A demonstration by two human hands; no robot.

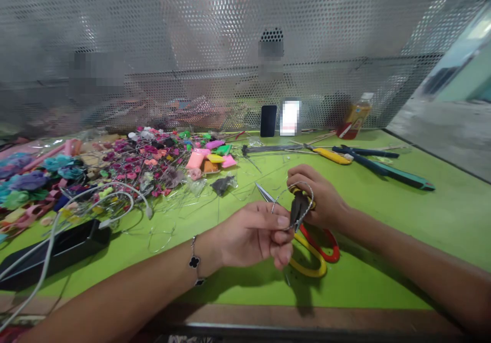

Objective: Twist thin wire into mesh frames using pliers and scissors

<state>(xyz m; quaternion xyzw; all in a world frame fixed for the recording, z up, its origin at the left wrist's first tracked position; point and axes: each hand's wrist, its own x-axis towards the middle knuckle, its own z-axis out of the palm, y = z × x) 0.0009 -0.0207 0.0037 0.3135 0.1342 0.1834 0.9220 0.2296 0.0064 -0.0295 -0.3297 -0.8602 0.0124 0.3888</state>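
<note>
On the lime-green workbench [402, 230], as seen from the head camera, a thin wire loop [305, 192] is held up between both hands. The left hand [253, 233] is kept narrow, with the thumb and fingers closed in a pinch at the wire, and a black clover bracelet [194, 261] is worn on its wrist, while the forearm is laid in from the lower left. The right hand [316, 194] is curled closed around the yellow grip of small pliers [298, 211], whose dark nose is pointed downward at the wire, and its forearm is brought in from the right. Under the hands, scissors [309, 263] with red and yellow loop handles are lying, and their pointed blade is left uncovered. It may be judged that the wire could slip from the pinch if the pliers are pressed unevenly, and a sprung end could prick the fingers. The blade could also cut a hand if it is lowered carelessly. Toward the left, a heap of fabric flowers [130, 166] and a white cable [118, 184] are lying, where loose wire could be snagged.
</note>
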